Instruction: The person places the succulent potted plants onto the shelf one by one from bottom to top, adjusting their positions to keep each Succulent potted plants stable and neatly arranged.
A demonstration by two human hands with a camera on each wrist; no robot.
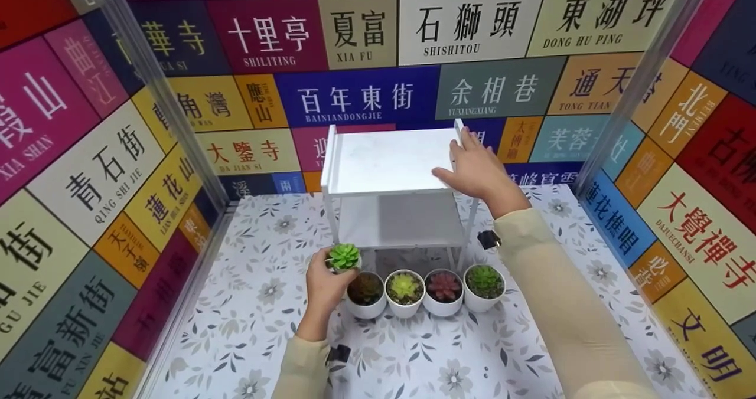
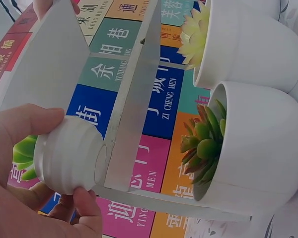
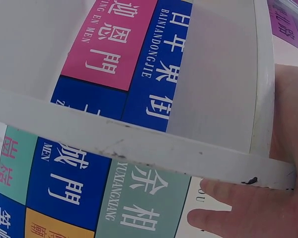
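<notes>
My left hand (image 1: 322,287) grips a small potted succulent (image 1: 344,257) with bright green leaves, at the rack's front left leg. In the left wrist view its white pot (image 2: 69,153) lies between thumb and fingers, held off the table beside the lower shelf. The white two-tier rack (image 1: 384,160) stands on the table behind the plants. My right hand (image 1: 481,172) holds the rack's upper right side, thumb over the top board and fingers along the side rail. In the right wrist view, fingertips (image 3: 208,218) show beyond a white bar of the rack.
In front of the rack stand a brownish succulent (image 1: 365,293), a yellow-green one (image 1: 404,290), a dark red one (image 1: 443,290) and a green one (image 1: 484,284), all in white pots. The floral tablecloth (image 1: 260,328) covers the table. Colourful sign-covered walls (image 1: 360,98) enclose the back and sides.
</notes>
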